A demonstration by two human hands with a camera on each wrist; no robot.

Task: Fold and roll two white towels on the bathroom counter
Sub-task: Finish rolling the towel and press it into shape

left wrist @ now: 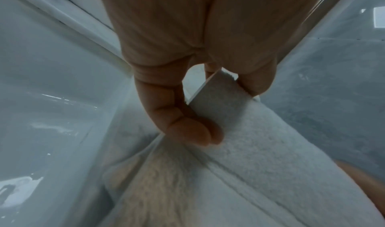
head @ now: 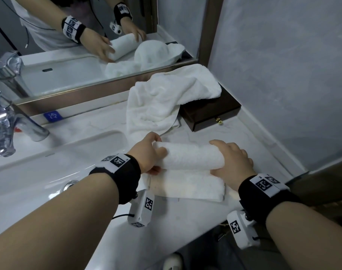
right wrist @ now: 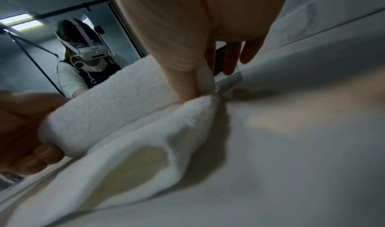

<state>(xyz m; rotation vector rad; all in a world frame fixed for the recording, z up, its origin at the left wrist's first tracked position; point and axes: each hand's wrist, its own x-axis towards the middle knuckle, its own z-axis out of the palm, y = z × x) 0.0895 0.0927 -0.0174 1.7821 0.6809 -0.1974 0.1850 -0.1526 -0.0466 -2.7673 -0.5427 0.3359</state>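
Observation:
A white towel lies on the marble counter (head: 250,133), its far part wound into a roll (head: 191,156) and its near part still flat (head: 185,187). My left hand (head: 156,152) grips the roll's left end; in the left wrist view its curled fingers (left wrist: 198,131) and thumb clasp the roll (left wrist: 260,145). My right hand (head: 232,158) holds the right end, with the thumb (right wrist: 187,85) pressed into the roll (right wrist: 108,102) and the fingers over its far side. The second white towel (head: 162,100) lies crumpled at the back, untouched.
The crumpled towel drapes over a dark wooden box (head: 211,114) in the back right corner. A white sink basin (head: 39,172) with a chrome tap (head: 8,123) lies to the left. A mirror (head: 78,61) runs along the back and a grey wall (head: 283,75) closes the right.

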